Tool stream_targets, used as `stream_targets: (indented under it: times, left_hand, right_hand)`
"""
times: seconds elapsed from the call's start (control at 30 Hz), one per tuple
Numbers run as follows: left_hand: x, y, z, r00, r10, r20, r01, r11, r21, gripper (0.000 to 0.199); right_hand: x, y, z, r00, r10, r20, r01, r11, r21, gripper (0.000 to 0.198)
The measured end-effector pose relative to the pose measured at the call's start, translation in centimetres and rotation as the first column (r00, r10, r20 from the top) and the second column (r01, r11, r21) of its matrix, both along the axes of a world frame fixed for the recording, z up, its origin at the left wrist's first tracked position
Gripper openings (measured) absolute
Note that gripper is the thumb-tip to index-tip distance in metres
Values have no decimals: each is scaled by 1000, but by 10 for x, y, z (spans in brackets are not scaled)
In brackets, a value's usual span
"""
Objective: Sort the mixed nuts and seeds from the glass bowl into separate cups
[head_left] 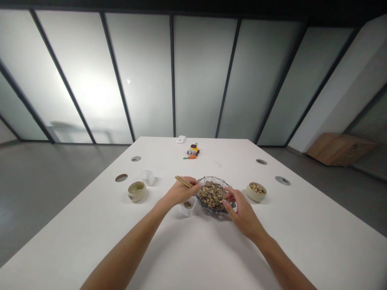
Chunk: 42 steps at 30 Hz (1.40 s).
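My left hand (183, 191) is closed around a pair of chopsticks (183, 181), their rear ends sticking out to the upper left and their tips hard to make out at the bowl. A clear scalloped glass bowl (211, 209) holds a heap of striped seeds mixed with paler nuts (214, 194). Over the bowl's right side, my right hand (238, 207) has thumb and fingers apart, close to the heap, with nothing visible between them. Partly under my left hand stands a small white square cup (186, 208) with a few dark pieces inside.
Right of the glass bowl sits a round beige bowl (256, 192) of pale nuts. On the left are a greenish ceramic bowl (137, 191) and a translucent plastic cup (147, 177). A yellow toy vehicle (193, 150), toy carrot (190, 157) and white device (180, 139) lie farther back.
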<state>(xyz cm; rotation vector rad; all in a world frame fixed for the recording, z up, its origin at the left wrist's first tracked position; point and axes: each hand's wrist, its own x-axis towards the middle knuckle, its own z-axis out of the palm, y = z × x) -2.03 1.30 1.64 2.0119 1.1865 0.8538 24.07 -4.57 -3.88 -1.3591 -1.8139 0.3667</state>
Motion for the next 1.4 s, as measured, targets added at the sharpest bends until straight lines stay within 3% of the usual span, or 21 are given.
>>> stream_targets:
  times: [0.27,0.77,1.07,1.4]
  left_hand:
    - [-7,5,-4,954,157,256,-137,986,-93,28]
    - [7,5,-25,989,79,128,-90,993,82,20]
    - [4,4,-10,981,90,170,-95,995,23,28]
    - [10,6,-18,971,143,189,-141,990,-24,32]
  right_hand:
    - [0,1,-2,1000,-21,12,21,1000,2,40]
    - [0,1,-2,1000,-9,14,9,1000,17,40]
    - [0,-1,-1,1000,-13,12,14,999,-34,41]
    - [1,0,-2,1000,-13,20,13,1000,-19,42]
